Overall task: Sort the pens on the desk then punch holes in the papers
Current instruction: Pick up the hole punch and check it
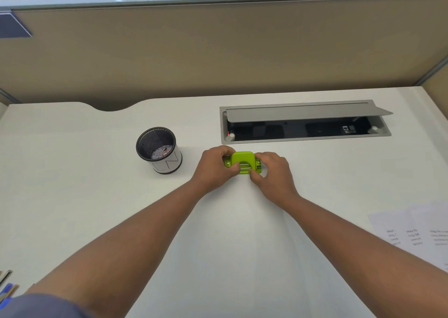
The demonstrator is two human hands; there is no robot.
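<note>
A small lime-green hole punch (243, 160) rests on the white desk (84, 196) near its middle. My left hand (214, 168) grips its left end and my right hand (272, 174) grips its right end, with the thumbs at the front edge. A white sheet of paper (242, 232) lies flat under my forearms and reaches up to the punch. More printed papers (417, 232) lie overlapping at the right edge. Several pens (6, 288) show at the bottom left corner, mostly cut off. A black mesh pen cup (158, 150) stands left of the punch.
An open grey cable tray (305, 121) is sunk into the desk behind the punch, its lid tilted up. A beige partition wall (218, 50) closes off the back and the right side. The desk's back edge has a curved notch at the left.
</note>
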